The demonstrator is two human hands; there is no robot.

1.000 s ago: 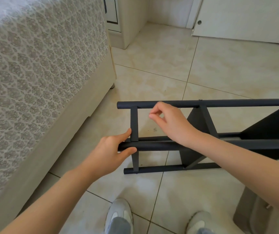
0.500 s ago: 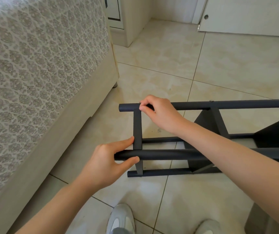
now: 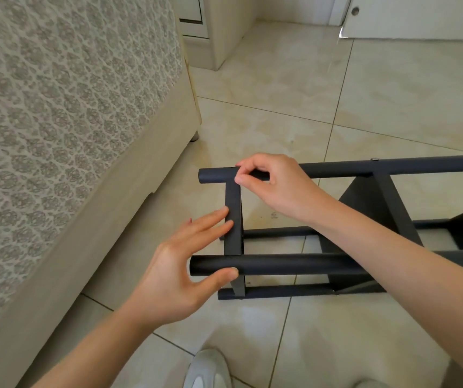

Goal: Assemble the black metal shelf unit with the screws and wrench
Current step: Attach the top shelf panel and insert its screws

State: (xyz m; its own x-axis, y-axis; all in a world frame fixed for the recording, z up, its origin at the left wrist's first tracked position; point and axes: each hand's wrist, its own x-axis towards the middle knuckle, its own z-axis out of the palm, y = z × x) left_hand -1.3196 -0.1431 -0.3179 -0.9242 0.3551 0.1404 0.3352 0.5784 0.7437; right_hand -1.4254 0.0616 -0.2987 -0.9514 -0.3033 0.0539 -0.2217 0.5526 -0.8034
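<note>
Head view: black shelf unit (image 3: 392,217) lay on its side on the tiled floor (image 3: 280,107), just beside the bed (image 3: 70,107). Left hand (image 3: 179,273) was spread, not gripping: straight fingertips touched the short crossbar (image 3: 233,219), thumb against the end of the near tube (image 3: 280,264). Right hand (image 3: 278,186) had fingers curled onto the far tube (image 3: 420,165), pinching it where the crossbar joins. Screw head (image 3: 375,159) sat on top of that tube. White shoe (image 3: 207,371) at the bottom edge.
</note>
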